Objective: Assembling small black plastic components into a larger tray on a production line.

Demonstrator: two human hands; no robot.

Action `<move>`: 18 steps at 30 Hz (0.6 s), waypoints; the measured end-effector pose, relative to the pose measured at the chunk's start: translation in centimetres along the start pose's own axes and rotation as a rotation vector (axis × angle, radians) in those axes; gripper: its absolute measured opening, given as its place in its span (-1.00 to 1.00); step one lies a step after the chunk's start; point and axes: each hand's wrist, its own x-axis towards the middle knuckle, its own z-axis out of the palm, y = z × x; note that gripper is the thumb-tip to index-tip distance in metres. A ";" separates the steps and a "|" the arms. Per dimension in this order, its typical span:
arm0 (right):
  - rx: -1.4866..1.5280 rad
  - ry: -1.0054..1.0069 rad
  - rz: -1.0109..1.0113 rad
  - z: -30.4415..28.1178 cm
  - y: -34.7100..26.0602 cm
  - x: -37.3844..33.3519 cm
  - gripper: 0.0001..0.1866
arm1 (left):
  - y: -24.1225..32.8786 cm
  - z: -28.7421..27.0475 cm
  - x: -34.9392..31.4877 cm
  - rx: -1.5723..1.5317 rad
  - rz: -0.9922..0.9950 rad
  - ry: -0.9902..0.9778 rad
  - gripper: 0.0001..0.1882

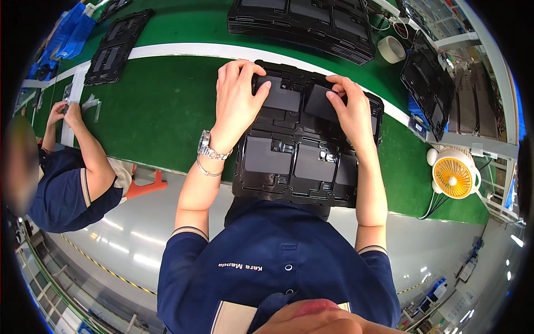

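Observation:
A black moulded tray (295, 132) with several compartments lies on the green bench in front of me. Flat dark grey rectangular pieces fill the compartments, such as one (267, 155) at the near left. At the tray's far left corner is my left hand (238, 94), thumb and forefinger apart beside another grey piece (282, 99). My right hand (350, 106) pinches the right edge of a dark flat piece (319, 102) in the far middle compartment. That piece sits slightly tilted. Part of the tray's right side is hidden under my right forearm.
Beyond the tray stands a stack of black trays (300, 25), with a tape roll (391, 49) beside it. A yellow and white fan (453, 175) is at the right. On the left, a co-worker's hands (64, 113) handle something small near another black tray (118, 47).

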 end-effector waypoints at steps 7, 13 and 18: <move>0.109 0.129 -0.168 -0.8 -2.3 -0.9 -0.86 | 1.9 -1.0 0.1 -0.484 0.084 -0.186 -0.66; 0.264 -0.010 -0.359 1.0 -4.8 -2.9 -0.82 | 4.1 -2.4 -0.8 -0.623 0.077 -0.571 -0.66; 0.337 -0.031 -0.184 1.0 -5.2 -2.9 -0.70 | 3.7 -1.9 -1.3 -0.775 -0.080 -0.492 -0.72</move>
